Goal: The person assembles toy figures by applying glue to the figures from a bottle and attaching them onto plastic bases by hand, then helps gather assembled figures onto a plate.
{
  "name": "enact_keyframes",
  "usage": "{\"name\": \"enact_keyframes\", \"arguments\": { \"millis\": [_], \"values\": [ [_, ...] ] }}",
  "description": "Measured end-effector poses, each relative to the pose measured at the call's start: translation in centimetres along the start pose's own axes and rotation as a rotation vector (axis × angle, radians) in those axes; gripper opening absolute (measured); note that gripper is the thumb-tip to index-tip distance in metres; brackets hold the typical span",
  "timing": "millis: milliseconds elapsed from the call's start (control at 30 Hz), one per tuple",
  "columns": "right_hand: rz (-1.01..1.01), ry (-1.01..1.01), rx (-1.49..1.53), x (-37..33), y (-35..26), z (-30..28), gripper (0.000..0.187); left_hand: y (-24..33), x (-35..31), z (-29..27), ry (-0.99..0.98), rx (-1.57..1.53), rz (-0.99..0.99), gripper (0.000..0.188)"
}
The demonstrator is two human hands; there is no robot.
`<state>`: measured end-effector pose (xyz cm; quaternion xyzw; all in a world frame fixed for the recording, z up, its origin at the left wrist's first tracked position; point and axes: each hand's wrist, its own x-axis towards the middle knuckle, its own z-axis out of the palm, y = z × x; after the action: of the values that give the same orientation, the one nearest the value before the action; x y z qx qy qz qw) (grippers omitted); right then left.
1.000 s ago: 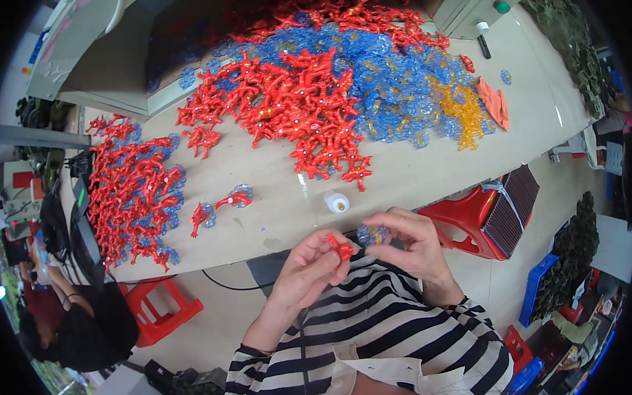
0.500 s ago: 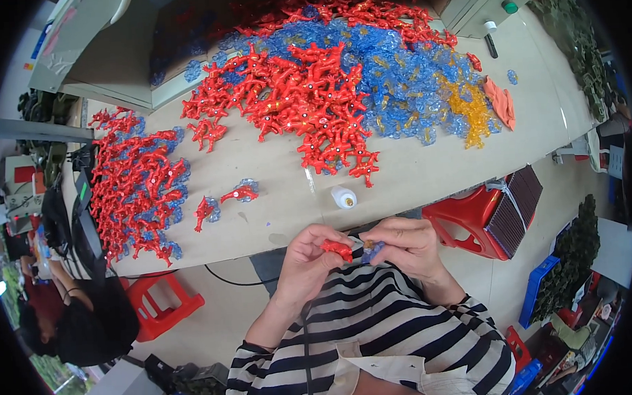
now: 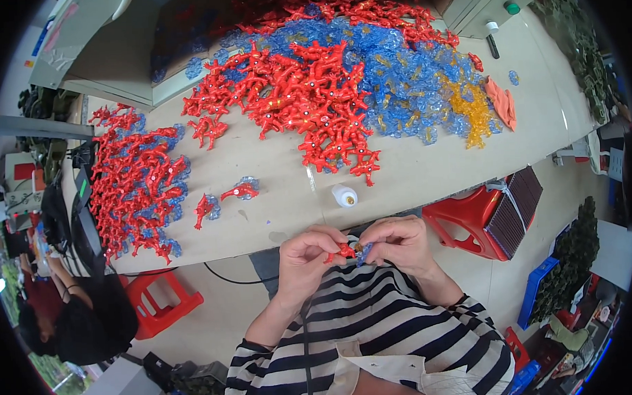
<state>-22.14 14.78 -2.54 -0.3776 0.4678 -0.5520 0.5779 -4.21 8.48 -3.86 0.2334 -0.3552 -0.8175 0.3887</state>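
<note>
My left hand (image 3: 303,262) pinches a small red plastic figure (image 3: 344,251) between thumb and fingertips. Facing it, my right hand (image 3: 405,246) grips a translucent blue plastic piece (image 3: 363,254), with a bit of amber showing beside it. The two parts meet or nearly meet in front of my chest, just off the table's near edge; fingers hide the exact contact. Past my hands, a small white bottle (image 3: 344,196) stands on the table. Left of the bottle lie two red figures with blue parts attached, one (image 3: 240,190) a little farther away than the other (image 3: 204,211).
A large heap of red figures (image 3: 306,100) adjoins piled blue pieces (image 3: 409,83) and amber pieces (image 3: 473,115). Rows of red-and-blue figures (image 3: 138,190) cover the table's left. An orange cloth-like item (image 3: 501,104) lies right. Red stools (image 3: 463,220) stand below; another person (image 3: 76,310) sits left.
Both hands have shifted slightly left, and the red figure and blue piece are now closer together, tilted differently. Things on the table look unmoved.
</note>
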Motion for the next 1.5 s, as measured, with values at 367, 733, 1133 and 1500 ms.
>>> {"name": "enact_keyframes", "arguments": {
  "millis": [367,733,1133,1500],
  "values": [
    [-0.258,0.004,-0.335,0.3,-1.0,1.3,0.019,0.0,0.3,-0.6,-0.066,0.089,0.027,0.022],
    [-0.54,0.11,-0.488,0.1,-1.0,2.9,0.024,-1.3,1.3,-1.5,-0.182,-0.257,-0.012,0.022],
    [-0.721,0.056,-0.623,0.5,-0.7,2.7,0.031,-0.3,1.4,-2.1,-0.232,-0.161,-0.143,0.021],
    [-0.714,0.037,-0.619,0.2,0.2,2.4,0.03,1.4,1.8,-2.5,-0.358,0.228,-0.004,0.017]
  ]
}}
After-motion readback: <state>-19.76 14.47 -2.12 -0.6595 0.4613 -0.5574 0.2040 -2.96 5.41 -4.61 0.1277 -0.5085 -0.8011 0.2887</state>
